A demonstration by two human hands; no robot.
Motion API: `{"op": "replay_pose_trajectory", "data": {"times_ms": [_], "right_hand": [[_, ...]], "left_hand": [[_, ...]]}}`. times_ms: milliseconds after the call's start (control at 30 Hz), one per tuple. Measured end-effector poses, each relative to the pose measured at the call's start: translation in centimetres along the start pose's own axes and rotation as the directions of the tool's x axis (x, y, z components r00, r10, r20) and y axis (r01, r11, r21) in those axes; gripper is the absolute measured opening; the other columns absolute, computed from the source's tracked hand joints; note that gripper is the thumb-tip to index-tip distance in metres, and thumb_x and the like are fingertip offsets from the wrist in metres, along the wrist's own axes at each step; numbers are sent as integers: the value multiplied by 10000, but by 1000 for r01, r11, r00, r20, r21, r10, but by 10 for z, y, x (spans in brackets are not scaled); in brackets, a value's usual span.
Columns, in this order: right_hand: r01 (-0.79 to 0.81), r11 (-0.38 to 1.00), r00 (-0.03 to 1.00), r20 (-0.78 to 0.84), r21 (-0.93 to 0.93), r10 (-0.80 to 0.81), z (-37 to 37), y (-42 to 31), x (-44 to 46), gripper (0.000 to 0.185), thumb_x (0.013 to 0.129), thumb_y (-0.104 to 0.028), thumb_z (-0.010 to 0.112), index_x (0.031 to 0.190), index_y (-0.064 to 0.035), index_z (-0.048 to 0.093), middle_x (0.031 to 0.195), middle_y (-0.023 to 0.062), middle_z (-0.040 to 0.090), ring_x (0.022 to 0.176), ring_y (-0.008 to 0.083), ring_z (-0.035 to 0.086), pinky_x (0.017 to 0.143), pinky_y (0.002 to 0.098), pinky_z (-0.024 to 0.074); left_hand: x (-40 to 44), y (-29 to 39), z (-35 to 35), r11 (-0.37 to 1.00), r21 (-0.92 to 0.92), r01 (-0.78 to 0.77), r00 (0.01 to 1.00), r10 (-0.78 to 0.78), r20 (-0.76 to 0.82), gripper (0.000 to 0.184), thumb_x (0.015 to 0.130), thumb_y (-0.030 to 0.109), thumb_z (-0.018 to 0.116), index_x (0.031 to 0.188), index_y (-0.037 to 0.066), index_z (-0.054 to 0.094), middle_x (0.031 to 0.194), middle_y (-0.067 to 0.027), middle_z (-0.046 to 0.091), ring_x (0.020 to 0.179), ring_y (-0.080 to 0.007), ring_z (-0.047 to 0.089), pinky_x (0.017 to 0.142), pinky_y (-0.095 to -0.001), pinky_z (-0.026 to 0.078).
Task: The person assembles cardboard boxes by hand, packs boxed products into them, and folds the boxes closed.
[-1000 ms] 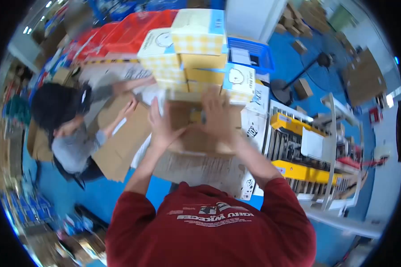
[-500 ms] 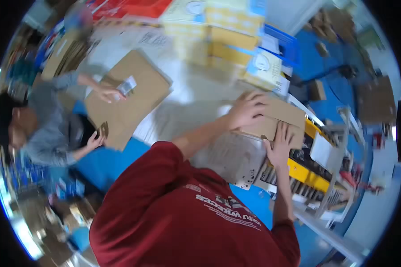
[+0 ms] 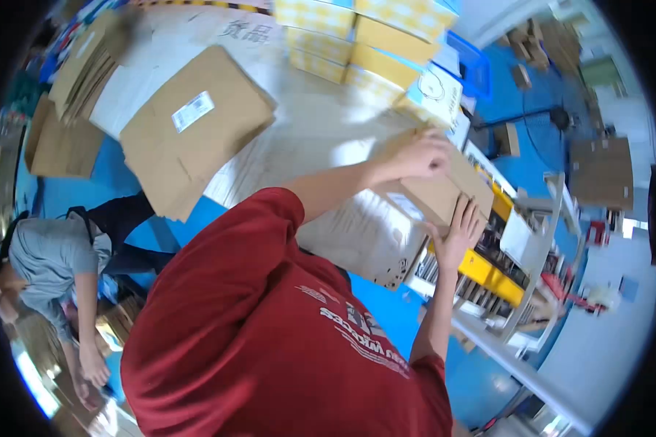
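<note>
A closed brown cardboard box (image 3: 431, 195) stands at the table's right end, beside the roller machine, with a white label on its near side. My left hand (image 3: 419, 156) is over the top of the box, its fingers curled together; whether anything is in them is hidden. My right hand (image 3: 457, 231) lies on the box's near right part with its fingers spread. Left of my arms, a flat cardboard piece (image 3: 197, 135) with a white label rests on the table (image 3: 299, 138).
Yellow checked boxes (image 3: 386, 54) are stacked at the table's back, near a blue crate (image 3: 474, 65). The roller machine with yellow rails (image 3: 488, 277) stands at the right. A co-worker in grey (image 3: 55, 251) bends down at the left. Folded cardboard (image 3: 84, 69) leans at the far left.
The view has turned and the box has gone from the table's middle to its right end. Its top is now closed. The co-worker has let go of the flat cardboard and bent down.
</note>
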State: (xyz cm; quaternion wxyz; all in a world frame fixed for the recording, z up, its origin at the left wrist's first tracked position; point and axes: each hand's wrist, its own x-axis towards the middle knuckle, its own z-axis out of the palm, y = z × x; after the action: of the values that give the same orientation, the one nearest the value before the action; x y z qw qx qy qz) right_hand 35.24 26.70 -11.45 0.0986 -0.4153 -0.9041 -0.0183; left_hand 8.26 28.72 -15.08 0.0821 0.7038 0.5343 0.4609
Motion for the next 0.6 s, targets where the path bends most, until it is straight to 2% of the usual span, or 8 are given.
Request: {"op": "replay_pose_trajectory", "data": {"times_ms": [167,233,367,433,467,500,567,600], "right_hand": [[63,961,983,181,-271,-13,0,-6,41,1020,837,-427,796,1637,-81,267,1676,203,282,1555,408,228,1238,560,226],[-15,978,1000,-7,210,17,3,12,15,1057,812,-432,828,1632,-67,270,1673,198,286,1537,440,246,1212,671,172],[-102,994,995,22,28,101,0,25,2,1027,828,-357,837,1630,-61,268,1647,227,321,1529,432,269,1225,630,187],[-56,977,991,-106,204,78,-12,-10,16,937,858,-279,822,1612,-54,314,1630,211,362,1518,401,306,1232,574,219],[-12,956,982,-177,293,67,-14,-32,31,893,872,-240,815,1603,-50,338,1621,203,383,1513,386,324,1236,546,234],[1,863,977,-183,506,106,-11,-68,43,812,893,-185,788,1581,-44,381,1593,199,426,1463,365,400,1211,494,299],[-59,532,991,-15,845,134,19,-143,80,680,921,-103,747,1533,-29,460,1528,191,508,1335,312,538,1138,410,414],[-156,328,987,137,932,82,42,-177,100,628,928,-76,732,1507,-22,496,1491,186,548,1256,280,602,1091,379,465]], "left_hand": [[-37,-32,4,999,-2,-51,973,49,-224,142,821,180,736,946,113,751,1304,-76,675,1349,-327,516,1136,-472,411],[-24,-9,33,992,-88,-93,987,80,-140,128,843,155,707,956,107,743,1283,-77,667,1378,-319,483,1138,-468,408],[-4,9,93,941,-270,-206,978,188,-92,189,887,143,687,1064,90,728,1295,-105,649,1403,-332,450,1151,-479,394],[-9,16,82,919,-309,-245,969,243,-46,219,904,139,679,1112,83,720,1314,-117,643,1405,-343,446,1160,-481,386],[-19,25,45,894,-427,-135,990,143,-12,235,929,132,657,1151,70,705,1333,-136,634,1394,-348,458,1156,-481,392],[-40,29,7,846,-533,-16,998,42,38,252,955,125,635,1190,56,691,1352,-156,625,1383,-354,471,1152,-481,398],[-112,8,-79,963,-268,9,931,-106,-348,259,999,117,577,1225,39,677,1382,-188,607,1338,-361,524,1121,-479,432],[-167,-34,-107,970,-125,209,877,-242,-414,235,1002,113,569,1194,37,680,1331,-185,630,1237,-368,589,1038,-481,480]]}}
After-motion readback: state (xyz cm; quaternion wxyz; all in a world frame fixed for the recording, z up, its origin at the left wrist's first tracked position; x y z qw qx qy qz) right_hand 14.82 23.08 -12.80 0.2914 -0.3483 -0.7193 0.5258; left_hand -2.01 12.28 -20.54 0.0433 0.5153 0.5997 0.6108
